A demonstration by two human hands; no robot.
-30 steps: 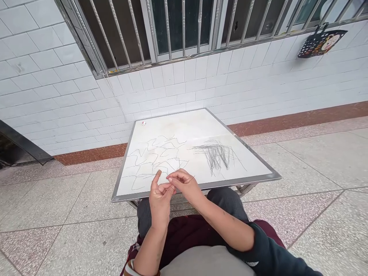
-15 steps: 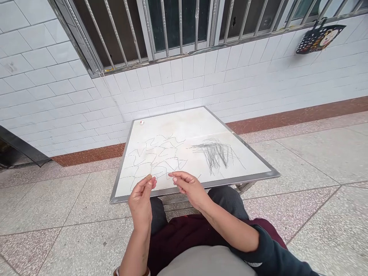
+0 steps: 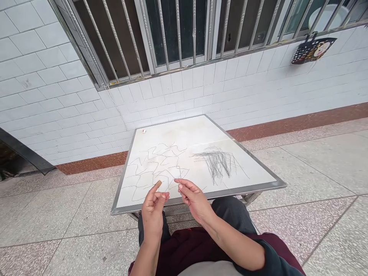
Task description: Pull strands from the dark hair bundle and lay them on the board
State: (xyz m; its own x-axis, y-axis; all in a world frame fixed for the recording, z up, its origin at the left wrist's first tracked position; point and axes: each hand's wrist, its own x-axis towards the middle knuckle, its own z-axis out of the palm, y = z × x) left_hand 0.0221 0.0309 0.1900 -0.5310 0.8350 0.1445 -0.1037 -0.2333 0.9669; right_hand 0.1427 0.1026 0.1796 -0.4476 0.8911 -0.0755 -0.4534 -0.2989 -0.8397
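Note:
My left hand [image 3: 153,207] is over the table's near edge, its thumb pressed to a finger while the index finger, with a yellowish tip, stands apart. My right hand [image 3: 194,195] is just to the right, thumb and index finger pinched together. A thin wire seems to run between the two pinches, though it hardly shows against the lines behind. Beyond the left hand, several bent dark wires [image 3: 158,156] lie spread over the white tabletop [image 3: 184,132]. A heap of straighter thin wires [image 3: 217,161] lies to the right, apart from both hands.
A small white and red item [image 3: 144,131] sits at the table's far left corner. Behind the table rises a white tiled wall [image 3: 172,92] with a barred window [image 3: 178,34]. A black patterned bag [image 3: 312,50] hangs from the bars. My knees are under the near table edge.
My left hand has moved right, closer to the right hand, and its index finger has lifted away from the thumb. The view has tilted up slightly, so the scene sits lower.

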